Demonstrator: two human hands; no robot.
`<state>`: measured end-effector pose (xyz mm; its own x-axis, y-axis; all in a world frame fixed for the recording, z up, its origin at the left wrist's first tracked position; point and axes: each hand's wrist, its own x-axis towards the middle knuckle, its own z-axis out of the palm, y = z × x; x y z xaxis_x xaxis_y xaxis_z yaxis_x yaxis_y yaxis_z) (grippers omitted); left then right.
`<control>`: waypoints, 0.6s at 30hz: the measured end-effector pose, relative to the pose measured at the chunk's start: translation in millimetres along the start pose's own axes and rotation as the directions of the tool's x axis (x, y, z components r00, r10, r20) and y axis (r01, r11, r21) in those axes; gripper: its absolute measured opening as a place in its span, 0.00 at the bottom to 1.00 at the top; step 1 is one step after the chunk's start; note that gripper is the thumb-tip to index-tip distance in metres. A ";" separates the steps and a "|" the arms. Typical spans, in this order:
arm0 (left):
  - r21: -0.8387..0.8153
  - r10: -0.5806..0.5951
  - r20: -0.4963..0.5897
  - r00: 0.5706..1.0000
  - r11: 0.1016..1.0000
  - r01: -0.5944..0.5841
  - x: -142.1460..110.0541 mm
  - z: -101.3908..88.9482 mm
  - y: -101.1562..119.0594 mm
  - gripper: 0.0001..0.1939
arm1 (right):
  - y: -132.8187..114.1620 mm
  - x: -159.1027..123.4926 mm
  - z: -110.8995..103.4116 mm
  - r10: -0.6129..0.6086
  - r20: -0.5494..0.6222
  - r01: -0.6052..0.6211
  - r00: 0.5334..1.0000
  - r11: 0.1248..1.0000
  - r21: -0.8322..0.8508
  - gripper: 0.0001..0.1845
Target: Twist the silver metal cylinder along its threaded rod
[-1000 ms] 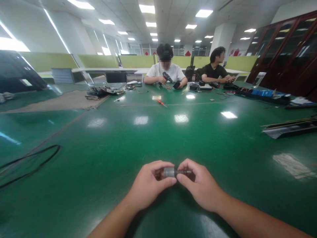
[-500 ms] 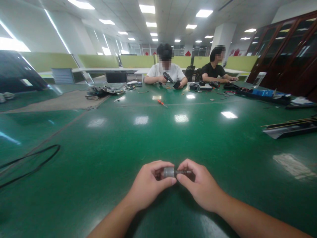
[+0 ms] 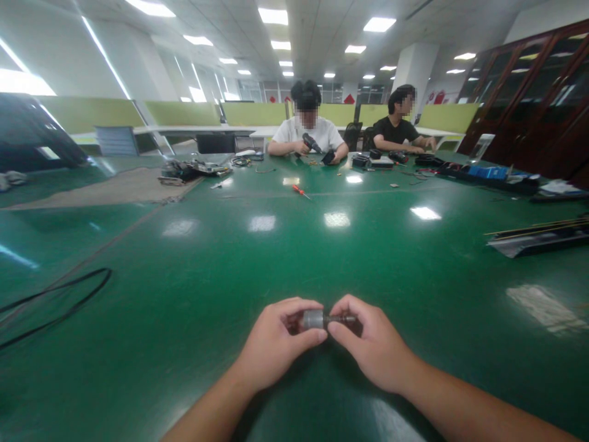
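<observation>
Between my hands lies a grey metal cylinder with a thin stepped shaft [image 3: 313, 319], which looks like a small motor part. My left hand [image 3: 276, 344] is closed around the cylinder body, fingers behind and thumb in front. On the other side, my right hand [image 3: 372, 344] pinches the shaft end with its thumb and index finger, near where it meets the body. The shaft points right, and its far end is partly hidden by the right palm. Both hands are low over the green tabletop [image 3: 294, 258].
An orange screwdriver [image 3: 300, 191] lies farther off. Across the table one person [image 3: 308, 135] holds a power drill [image 3: 311, 143]; another person [image 3: 398, 129] sits at right. Parts [image 3: 193, 170] are heaped at back left, a black cable [image 3: 87, 288] at left, a metal channel [image 3: 529, 239] at right.
My hands and the metal cylinder have stayed almost still. At the back right, the person in black has shifted slightly left and lifted one hand.
</observation>
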<state>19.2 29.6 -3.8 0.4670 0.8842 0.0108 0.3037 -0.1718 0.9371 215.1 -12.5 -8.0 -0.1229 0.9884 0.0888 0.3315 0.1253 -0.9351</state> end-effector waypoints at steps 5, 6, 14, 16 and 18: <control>-0.001 -0.007 -0.006 1.000 1.000 0.007 -0.8 0.0 -0.8 0.15 | 1.3 -0.6 0.0 0.002 -0.001 -0.002 1.000 1.000 -0.009 0.03; -0.003 -0.007 -0.006 1.000 1.000 0.007 -0.8 0.0 -0.7 0.15 | 1.4 -0.7 0.2 0.002 -0.002 -0.002 1.000 1.000 -0.008 0.03; -0.029 -0.007 0.003 1.000 1.000 0.007 0.7 -0.2 1.7 0.15 | 0.2 -1.5 -0.1 0.010 -0.005 -0.010 1.000 1.000 -0.003 0.03; -0.033 -0.009 0.002 1.000 0.999 0.009 0.6 -0.3 1.9 0.15 | 0.3 -1.4 -0.3 0.010 -0.002 -0.010 1.000 1.000 0.002 0.04; -0.041 -0.009 0.005 1.000 0.999 0.010 0.5 -0.2 1.8 0.15 | 1.0 -1.1 -0.4 0.010 -0.001 -0.010 1.000 1.000 0.004 0.04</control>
<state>19.9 29.9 -2.1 0.4679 0.8838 0.0003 0.2736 -0.1452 0.9508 215.9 -13.4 -8.9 -0.1185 0.9897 0.0799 0.3285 0.1151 -0.9375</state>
